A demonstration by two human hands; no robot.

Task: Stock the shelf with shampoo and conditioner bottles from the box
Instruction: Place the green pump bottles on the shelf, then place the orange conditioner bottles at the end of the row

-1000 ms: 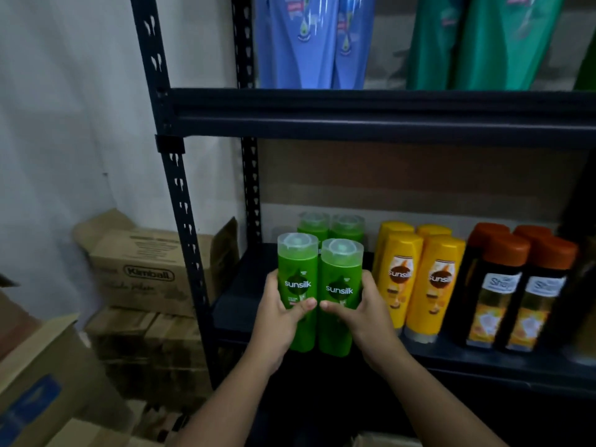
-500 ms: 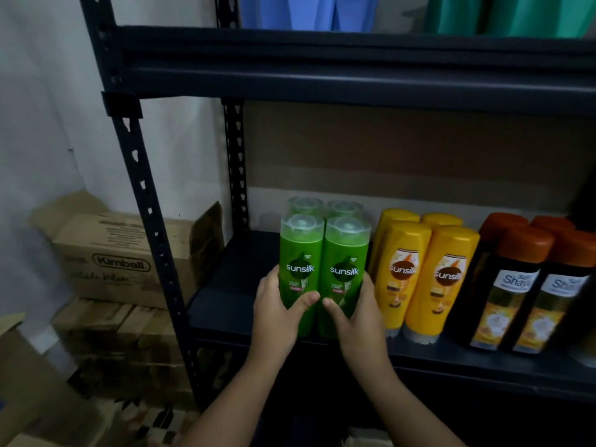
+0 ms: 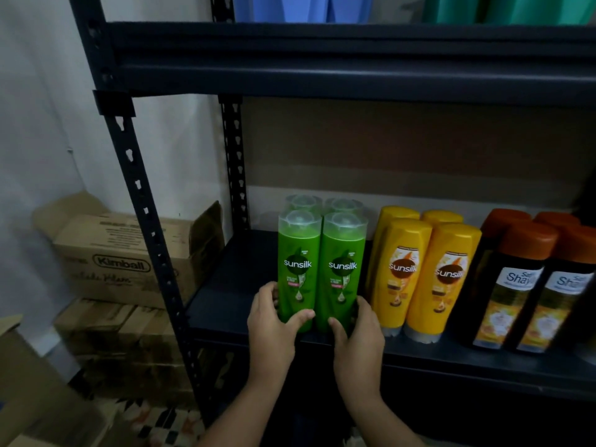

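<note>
**Two green Sunsilk bottles being seated at the shelf front**

The step in hand looks like placement: two green Sunsilk bottles stand upright, side by side and touching, near the front edge of the dark metal shelf (image 3: 219, 304). The left hand (image 3: 272, 327) grasps the lower part of the left green bottle (image 3: 298, 269), thumb curled across its front and fingers round its outer side. The right hand (image 3: 358, 333) grasps the right green bottle (image 3: 342, 272) the same way, thumb on the front near the base. Both bases appear to rest on the shelf, though the hands hide part of them.

Right behind this pair, the clear caps of two more green bottles (image 3: 303, 201) show, so a second row is forming in front of the first. Just beside them to the right stand yellow Sunsilk bottles (image 3: 425, 279), two deep, and further right dark bottles with orange caps (image 3: 522, 285). A strip of bare shelf lies to the left of the green pair.

Beyond the rack's left post (image 3: 142, 201), a Kimball carton (image 3: 122, 262) sits on stacked cartons. Which box supplies the bottles I cannot tell.

The next move probably calls for letting go evenly so that neither bottle tips, perhaps with a small nudge to line the labels up with the yellow row, then reaching down for more stock. The right bottle stands close to the yellow one, so the right fingers have little room to withdraw.
</note>
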